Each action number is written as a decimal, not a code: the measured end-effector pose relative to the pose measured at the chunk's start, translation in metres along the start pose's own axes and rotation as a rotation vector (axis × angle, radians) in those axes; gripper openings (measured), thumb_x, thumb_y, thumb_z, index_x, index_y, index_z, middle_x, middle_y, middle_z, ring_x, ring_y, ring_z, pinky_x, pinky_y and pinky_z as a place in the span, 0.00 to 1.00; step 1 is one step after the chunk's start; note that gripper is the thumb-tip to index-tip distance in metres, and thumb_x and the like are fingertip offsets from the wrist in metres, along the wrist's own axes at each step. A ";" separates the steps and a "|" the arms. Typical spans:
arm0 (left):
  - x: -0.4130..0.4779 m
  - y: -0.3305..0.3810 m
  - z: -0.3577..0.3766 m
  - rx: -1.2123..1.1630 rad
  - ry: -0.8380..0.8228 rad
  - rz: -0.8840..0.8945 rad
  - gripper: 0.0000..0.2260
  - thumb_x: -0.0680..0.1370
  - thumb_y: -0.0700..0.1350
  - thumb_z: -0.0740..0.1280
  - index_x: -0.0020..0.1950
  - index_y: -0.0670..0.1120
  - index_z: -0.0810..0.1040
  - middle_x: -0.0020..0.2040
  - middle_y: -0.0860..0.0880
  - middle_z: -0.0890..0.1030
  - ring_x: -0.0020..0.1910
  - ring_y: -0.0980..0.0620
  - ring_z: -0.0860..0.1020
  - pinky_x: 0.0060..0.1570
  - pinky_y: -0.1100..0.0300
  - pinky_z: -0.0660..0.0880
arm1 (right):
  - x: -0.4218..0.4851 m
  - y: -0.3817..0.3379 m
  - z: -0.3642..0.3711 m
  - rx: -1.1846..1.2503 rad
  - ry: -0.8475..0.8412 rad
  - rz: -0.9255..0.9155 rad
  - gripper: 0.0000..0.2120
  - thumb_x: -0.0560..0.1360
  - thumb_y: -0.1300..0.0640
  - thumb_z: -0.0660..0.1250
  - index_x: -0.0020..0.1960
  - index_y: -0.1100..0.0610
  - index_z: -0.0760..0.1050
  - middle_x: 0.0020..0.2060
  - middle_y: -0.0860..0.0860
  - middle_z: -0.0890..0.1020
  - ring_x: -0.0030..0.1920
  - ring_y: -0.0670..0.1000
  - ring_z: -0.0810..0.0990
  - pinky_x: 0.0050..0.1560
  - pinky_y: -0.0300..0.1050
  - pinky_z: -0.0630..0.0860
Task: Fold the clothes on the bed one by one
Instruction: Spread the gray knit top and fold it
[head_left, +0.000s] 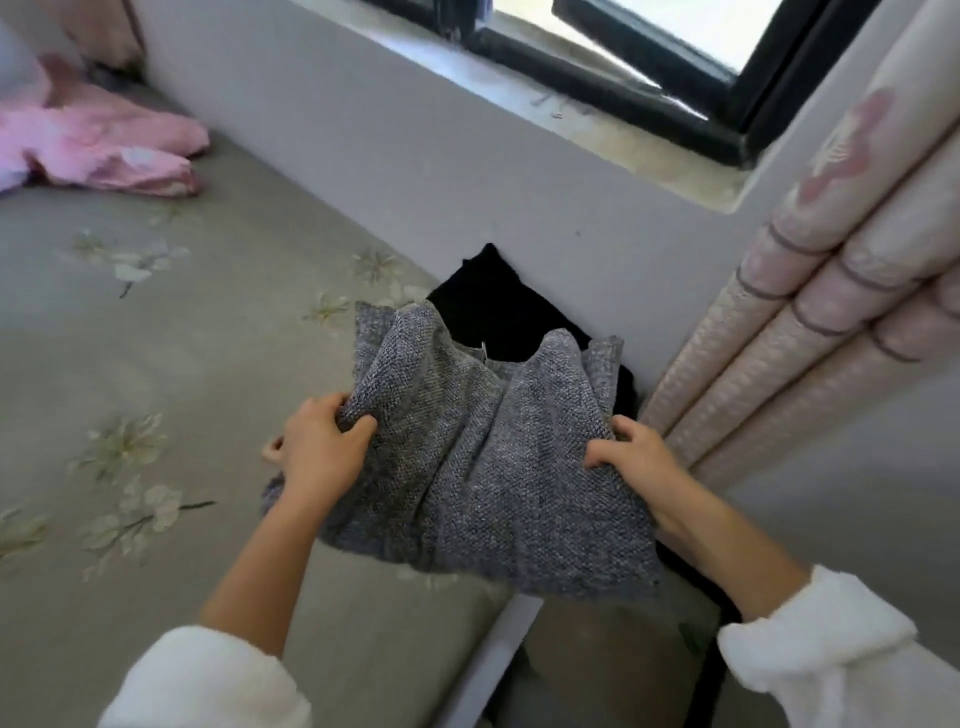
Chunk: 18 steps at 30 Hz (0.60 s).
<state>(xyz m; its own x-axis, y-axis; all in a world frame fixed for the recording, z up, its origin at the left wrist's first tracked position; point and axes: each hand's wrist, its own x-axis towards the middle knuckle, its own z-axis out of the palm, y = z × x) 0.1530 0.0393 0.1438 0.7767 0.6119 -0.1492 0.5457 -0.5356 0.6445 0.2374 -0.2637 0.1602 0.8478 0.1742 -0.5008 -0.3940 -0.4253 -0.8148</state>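
Note:
A grey tweed garment (483, 457) hangs bunched between both hands above the bed's right corner. My left hand (317, 447) grips its left edge with curled fingers. Its right edge is gripped by my right hand (634, 457). A small metal zip shows at the garment's top middle. Behind it a black garment (498, 306) lies on the bed against the wall, partly hidden. A pink garment (104, 145) lies crumpled at the far left of the bed (156, 338), which has a grey-green floral sheet.
A pale wall with a window sill (571, 114) runs along the bed's far side. A padded pink headboard (810, 322) stands at the right. A white bed rail (498, 654) and a dark gap lie below the garment.

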 end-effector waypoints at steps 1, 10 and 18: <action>0.014 0.018 0.004 0.038 0.024 0.001 0.05 0.75 0.50 0.64 0.40 0.51 0.74 0.43 0.46 0.77 0.47 0.43 0.74 0.61 0.43 0.63 | 0.008 -0.005 -0.010 0.023 0.012 -0.011 0.17 0.53 0.53 0.73 0.42 0.51 0.79 0.43 0.57 0.84 0.43 0.60 0.84 0.47 0.62 0.80; 0.157 0.150 0.028 -0.041 0.178 0.084 0.07 0.74 0.51 0.64 0.46 0.49 0.77 0.48 0.44 0.79 0.53 0.40 0.74 0.62 0.43 0.61 | 0.092 -0.033 -0.061 0.135 0.081 -0.129 0.12 0.61 0.58 0.75 0.44 0.51 0.80 0.41 0.46 0.86 0.41 0.46 0.84 0.38 0.36 0.78; 0.203 0.119 0.145 0.125 -0.138 0.031 0.26 0.79 0.50 0.63 0.76 0.49 0.63 0.73 0.38 0.64 0.71 0.35 0.63 0.70 0.40 0.59 | 0.171 0.042 -0.049 0.002 0.224 0.229 0.11 0.73 0.60 0.70 0.54 0.58 0.74 0.50 0.53 0.81 0.49 0.53 0.79 0.54 0.50 0.76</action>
<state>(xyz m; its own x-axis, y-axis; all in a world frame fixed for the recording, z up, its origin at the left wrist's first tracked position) 0.4212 0.0153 0.0817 0.8248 0.5130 -0.2378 0.5491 -0.6264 0.5534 0.3833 -0.2948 0.0545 0.7940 -0.1261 -0.5947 -0.5841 -0.4293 -0.6888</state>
